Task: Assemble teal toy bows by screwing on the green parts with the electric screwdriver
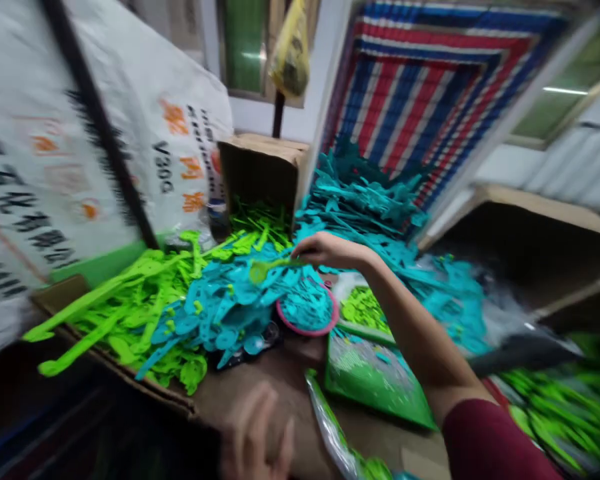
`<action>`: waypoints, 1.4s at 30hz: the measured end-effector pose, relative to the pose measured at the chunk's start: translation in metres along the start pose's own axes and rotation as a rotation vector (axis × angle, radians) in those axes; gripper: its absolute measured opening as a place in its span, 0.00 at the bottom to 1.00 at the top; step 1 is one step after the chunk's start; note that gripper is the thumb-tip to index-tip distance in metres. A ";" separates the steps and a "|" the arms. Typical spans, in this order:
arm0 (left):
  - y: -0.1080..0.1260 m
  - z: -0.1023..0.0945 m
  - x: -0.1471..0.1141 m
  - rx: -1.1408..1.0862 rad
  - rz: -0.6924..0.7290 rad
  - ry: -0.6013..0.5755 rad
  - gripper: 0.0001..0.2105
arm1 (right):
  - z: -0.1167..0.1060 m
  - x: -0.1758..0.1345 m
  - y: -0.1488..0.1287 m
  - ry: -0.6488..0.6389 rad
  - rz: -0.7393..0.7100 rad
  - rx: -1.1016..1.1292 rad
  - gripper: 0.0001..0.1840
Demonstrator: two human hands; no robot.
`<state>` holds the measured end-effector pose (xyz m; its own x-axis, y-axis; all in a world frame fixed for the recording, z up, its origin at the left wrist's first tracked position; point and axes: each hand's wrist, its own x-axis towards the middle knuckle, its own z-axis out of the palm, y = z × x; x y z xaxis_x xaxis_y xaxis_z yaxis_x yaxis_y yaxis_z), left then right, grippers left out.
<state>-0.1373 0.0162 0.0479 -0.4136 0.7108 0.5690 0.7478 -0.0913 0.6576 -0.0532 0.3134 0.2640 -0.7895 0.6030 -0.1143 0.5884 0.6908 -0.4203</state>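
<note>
Green piece [265,269], just one, is pinched in the right grip [325,251], the blurred left grip [257,437] spread.

White sack [135,100] — black "V30G" [163,168], blurred orange characters [191,168], black Chinese lettering [10,177] including "石化有限" — partly legible

1 slim yellow-green piece [264,269] extends over blue pieces [230,300].

the right hand [325,251] holds a green piece [261,270] above blue pieces [225,303].
</note>
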 end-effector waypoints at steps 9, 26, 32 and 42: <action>0.051 -0.017 0.013 -0.494 -0.236 -1.163 0.11 | 0.100 -0.228 -0.029 0.207 -0.417 -0.341 0.08; 0.106 0.044 0.002 -0.681 -0.498 -0.642 0.08 | 0.200 -0.300 -0.004 0.250 0.081 0.078 0.34; 0.104 0.080 -0.009 -0.884 -0.491 -0.714 0.06 | 0.208 -0.311 -0.003 0.322 0.327 0.213 0.31; 0.063 0.080 0.010 -0.757 -0.134 -0.824 0.03 | 0.221 -0.309 -0.007 0.317 0.542 0.229 0.29</action>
<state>-0.0530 0.0735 0.0558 0.2119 0.9647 0.1563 0.0998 -0.1805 0.9785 0.1483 0.0336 0.1030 -0.2821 0.9533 -0.1076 0.8079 0.1755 -0.5626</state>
